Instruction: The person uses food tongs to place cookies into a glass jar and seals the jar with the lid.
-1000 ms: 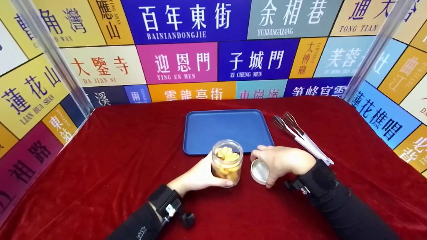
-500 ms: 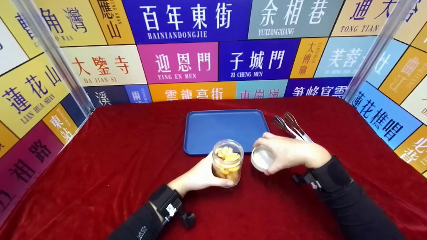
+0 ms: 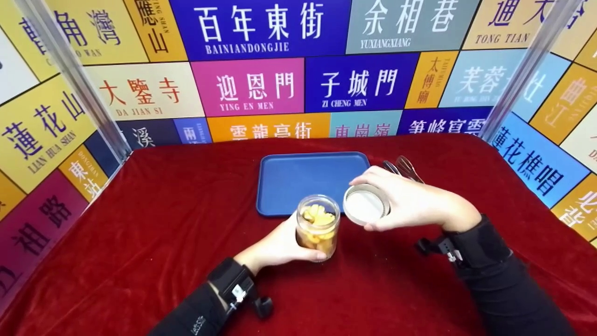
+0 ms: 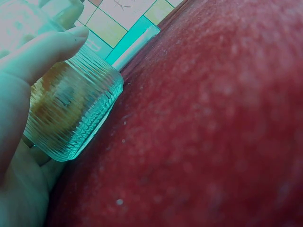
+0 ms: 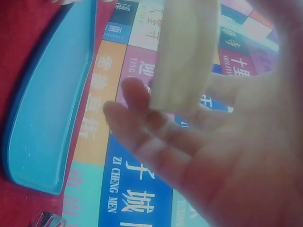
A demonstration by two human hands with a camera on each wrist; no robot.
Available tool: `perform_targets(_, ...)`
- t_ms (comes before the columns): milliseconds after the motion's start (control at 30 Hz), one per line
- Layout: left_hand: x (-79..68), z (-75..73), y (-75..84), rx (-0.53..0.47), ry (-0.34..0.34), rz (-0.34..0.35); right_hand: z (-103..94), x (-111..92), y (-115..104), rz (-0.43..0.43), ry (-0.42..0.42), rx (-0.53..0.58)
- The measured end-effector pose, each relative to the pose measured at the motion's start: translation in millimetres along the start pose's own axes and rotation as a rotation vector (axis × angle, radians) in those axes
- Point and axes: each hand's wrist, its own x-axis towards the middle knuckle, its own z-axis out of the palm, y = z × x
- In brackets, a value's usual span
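My left hand (image 3: 275, 249) grips a clear glass jar (image 3: 318, 235) that stands upright on the red cloth, its mouth uncovered. Yellow chunks of food (image 3: 319, 215) fill it almost to the top; their exact kind is not clear. Up close in the left wrist view, the thumb lies across the ribbed wall of the jar (image 4: 92, 101). To the right of the jar, my right hand (image 3: 415, 200) holds a round, pale lid (image 3: 365, 206) by its rim, raised and tilted with the hollow inside showing. The right wrist view catches that lid (image 5: 184, 61) edge-on and blurred between fingers and thumb.
Behind the jar lies a blue tray (image 3: 303, 175). Tongs (image 3: 405, 169) rest right of the tray, mostly hidden behind my right hand. Red cloth (image 3: 186, 196) covers the table, and panels with lettering (image 3: 252, 88) close off the back and sides.
My right hand has lifted the lid from the cloth, moving it up and away toward the tray and tilting it. The left hand and jar have stayed in place.
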Motion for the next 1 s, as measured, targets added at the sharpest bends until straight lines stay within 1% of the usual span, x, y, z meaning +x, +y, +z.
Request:
perform_targets(167,0.1,0.1,-0.5,0.026,0.009,-0.002,0.8,1.0,-5.5,0.001,-0.013,0.002)
perform_targets(267,-0.1,0.5,-0.5,0.014,0.005,-0.005,1.7,2.0,-7.8,0.011,-0.013,-0.006)
perform_targets(567,-0.5,0.4,0.8,0.005,0.001,-0.005,1.3,3.9,-10.7,0.001,0.012,-0.058)
perform_targets(767,-0.4,0.1,-0.7,0.005,-0.001,0.005,-0.4,3.9,-14.2,0.021,0.033,-0.071)
perform_targets(1000,-0.7,0.4,-1.5,0.004,0.002,-0.004,-1.5,3.3,-22.0,0.047,0.076,-0.095)
